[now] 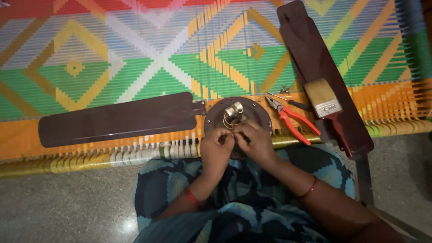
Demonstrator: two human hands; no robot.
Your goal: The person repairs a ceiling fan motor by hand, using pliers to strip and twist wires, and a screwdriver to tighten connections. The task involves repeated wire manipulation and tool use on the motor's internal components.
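Where the person's blue leaf-patterned lap meets the near edge of the woven cot [135, 58], both hands work close together over a round fan motor [237, 118]. The left hand [216, 150] has its fingers curled in, pinching thin wires [228, 122] that loop out of the motor; the right hand [257, 143] is likewise curled, its fingertips meeting those of the left on the same wires. Each wrist wears a red bangle.

The motor lies flat on the cot's front edge, its open face turned upward, with a small silver cylinder [234, 109] standing near its centre. One dark brown fan blade [117, 119] is joined to the motor's left side; its long axis runs nearly level, pointing away to the left along the cot's orange border.

Just right of the motor lie red-handled pliers [292, 120], their jaws pointing up-left towards the motor, with a screwdriver [292, 102] close behind them. Beside these a wide paintbrush [327, 108] rests on a second fan blade [319, 72], bristles away from the person. This loose blade runs diagonally, its near end overhanging the cot edge and its far end pointing up-left across the bright woven pattern. A few small screws [284, 89] lie beside it.
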